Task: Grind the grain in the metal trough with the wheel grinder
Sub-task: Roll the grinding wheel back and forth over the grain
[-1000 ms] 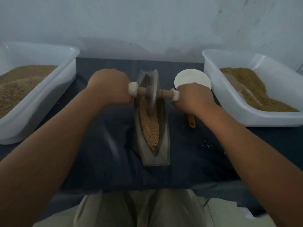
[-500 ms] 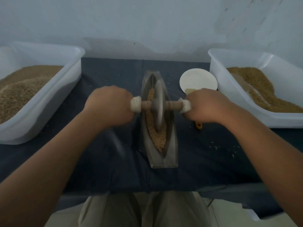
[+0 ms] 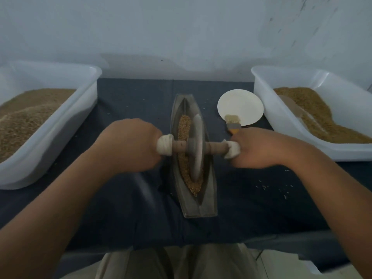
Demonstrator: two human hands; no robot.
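Both hands — left hand (image 3: 128,147), right hand (image 3: 261,148) — clench the axle ends; the wheel grinder (image 3: 196,147) has rolled back toward six o'clock, mid-trough (image 3: 209,198) — grain (image 3: 184,125) still coarse.

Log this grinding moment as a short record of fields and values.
left hand: closed on the wheel grinder's wrapped axle end
right hand: closed on the other axle end
wheel: standing in the metal trough, on the grain
brush: bristles resting on the white plate
tubs: left tub and right tub, both holding grain
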